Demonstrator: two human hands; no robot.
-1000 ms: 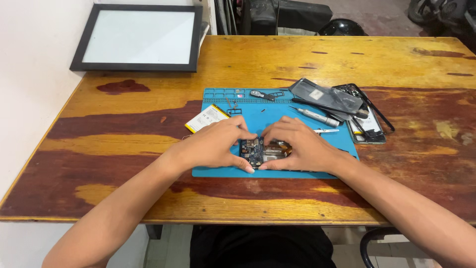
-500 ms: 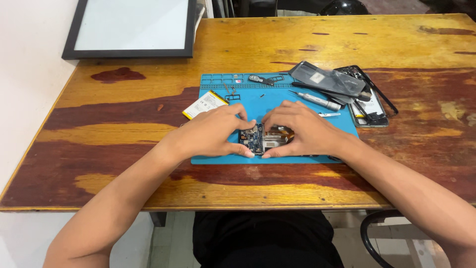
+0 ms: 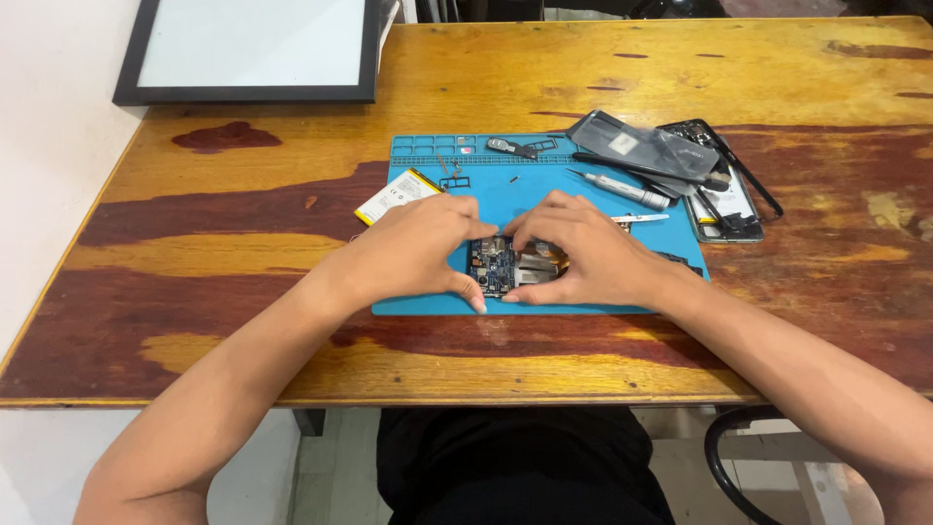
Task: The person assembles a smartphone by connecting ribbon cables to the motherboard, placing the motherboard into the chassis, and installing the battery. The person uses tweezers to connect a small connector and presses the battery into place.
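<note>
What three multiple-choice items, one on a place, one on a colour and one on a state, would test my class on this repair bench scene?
1. Where does the black-framed panel lie?
A. on the table's far left corner
B. on the blue mat
C. under the hands

2. What colour is the work mat?
A. red
B. blue
C. grey

3. How do the left hand and right hand stand?
A. both raised off the table
B. one holds the screwdriver
C. both pressed around the opened device

Answers:
1 A, it sits by the table's far left edge.
2 B, the mat is bright blue.
3 C, fingers of both hands close around the device's exposed circuit board.
</note>
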